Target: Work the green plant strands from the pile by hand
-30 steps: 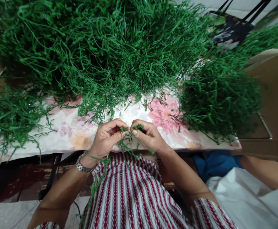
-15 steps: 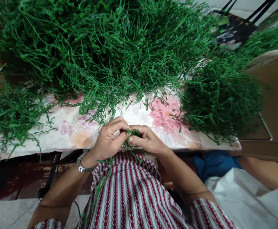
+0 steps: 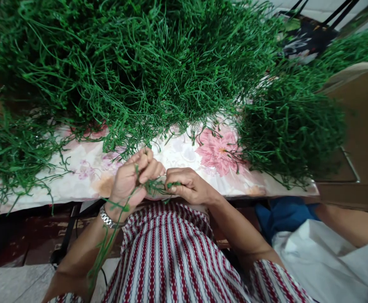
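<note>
My left hand (image 3: 135,179), with a metal watch (image 3: 107,216) on its wrist, has its fingers curled around thin green stems. From it a long green strand (image 3: 109,237) hangs down past the wrist, blurred. Close beside it, my right hand (image 3: 188,186) is closed on a small bunch of green stems (image 3: 157,187) that reaches across the gap between the hands. Both hands are at the table's near edge, just in front of my striped clothing. What exactly is pinched under the left fingers is partly hidden.
A large heap of green stems (image 3: 146,63) covers the back of the flowered tablecloth (image 3: 184,151). Smaller piles lie left (image 3: 16,155) and right (image 3: 291,134). A cardboard box (image 3: 366,126) and a person's arm (image 3: 354,221) are at the right; a dark bag (image 3: 310,40) stands behind.
My left hand has moved left, away from the right hand, and turned. The hanging strand has swung left with it, and the stems now stretch between the hands.
</note>
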`<state>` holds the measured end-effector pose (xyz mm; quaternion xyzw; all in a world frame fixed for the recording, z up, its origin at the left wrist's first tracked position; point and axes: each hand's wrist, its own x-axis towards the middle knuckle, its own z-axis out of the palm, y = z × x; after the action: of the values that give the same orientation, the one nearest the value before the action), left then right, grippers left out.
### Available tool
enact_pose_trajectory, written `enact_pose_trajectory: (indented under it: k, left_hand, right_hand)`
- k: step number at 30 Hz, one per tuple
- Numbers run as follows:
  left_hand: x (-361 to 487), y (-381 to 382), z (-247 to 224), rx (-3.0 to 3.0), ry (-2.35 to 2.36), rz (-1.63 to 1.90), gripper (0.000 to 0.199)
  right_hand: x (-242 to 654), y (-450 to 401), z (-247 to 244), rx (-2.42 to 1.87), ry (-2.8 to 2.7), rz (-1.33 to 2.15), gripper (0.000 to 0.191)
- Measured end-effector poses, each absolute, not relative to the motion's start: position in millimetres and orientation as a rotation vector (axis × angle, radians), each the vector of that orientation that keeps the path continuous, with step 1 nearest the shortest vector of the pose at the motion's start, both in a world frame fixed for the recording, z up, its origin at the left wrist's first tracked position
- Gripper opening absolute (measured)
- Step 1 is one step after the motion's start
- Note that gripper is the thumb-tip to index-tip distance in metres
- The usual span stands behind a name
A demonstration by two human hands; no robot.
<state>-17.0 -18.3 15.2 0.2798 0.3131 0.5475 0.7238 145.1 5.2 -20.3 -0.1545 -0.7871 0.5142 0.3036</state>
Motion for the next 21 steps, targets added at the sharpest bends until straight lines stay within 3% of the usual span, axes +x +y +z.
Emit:
enact_pose_trajectory:
  k: [8,13,17,21]
  left_hand:
    - [-18.7,-12.9,4.5,0.95,0.903,1.308,0.011]
    - [-19.6,-10.8,2.3,1.36,0.986,1.311,0.009]
    - [-19.3,-9.7,4.1,1.508,0.995,1.304,0.008]
    - [-18.2,-8.8,2.1,1.502,0.994,1.302,0.006]
  right_hand:
    - [165.3,23.9,0.9,-0.731,-1.896,0.97,0.022]
    - [158.5,21.5,1.2,-0.899,-1.698,1.335,0.022]
    - [144.7,12.4,-5.2,-0.775,-1.745,1.575,0.032]
    - [139.7,4.8,-7.7,-0.774,-1.785,1.61,0.027]
